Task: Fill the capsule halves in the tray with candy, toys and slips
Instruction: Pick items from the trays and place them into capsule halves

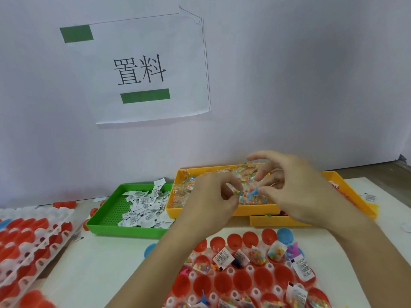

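Observation:
Red capsule halves sit in a white tray (270, 266) near me; several hold candy packets, folded slips or small toys, others look bare. My left hand (213, 196) hovers over the yellow candy tray (222, 211) and pinches a small clear candy packet (237, 192). My right hand (298, 187) is beside it, fingers curled, pinching a small blue toy (254, 192). A green tray (104, 218) to the left holds white printed slips (144, 207).
A second yellow tray (347, 187) lies behind and right of the candy tray, mostly hidden by my right hand. Stacked white trays of red halves (29, 241) sit at the left. A loose blue half (149, 250) lies on the table. A paper sign hangs on the wall.

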